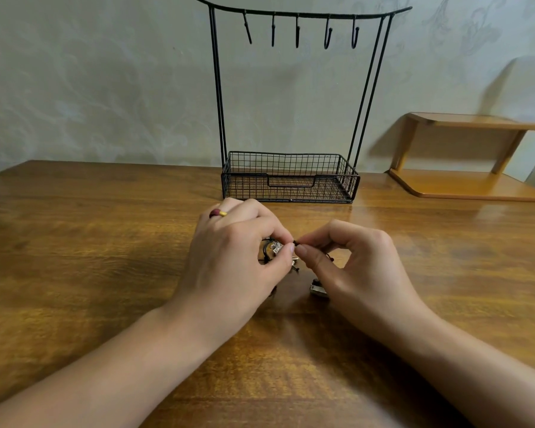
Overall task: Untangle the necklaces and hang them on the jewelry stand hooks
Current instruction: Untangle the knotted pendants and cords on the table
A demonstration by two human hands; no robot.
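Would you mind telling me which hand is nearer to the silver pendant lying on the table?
Right. The right hand hovers directly over the silver pendant, which peeks out beside its thumb base. The left hand is across the gap to the pendant's left, gripping the tangled cords.

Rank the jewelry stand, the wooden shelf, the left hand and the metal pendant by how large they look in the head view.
1. jewelry stand
2. wooden shelf, partly cut off at the frame edge
3. left hand, though nearness to the camera enlarges it
4. metal pendant, partly hidden by the right hand
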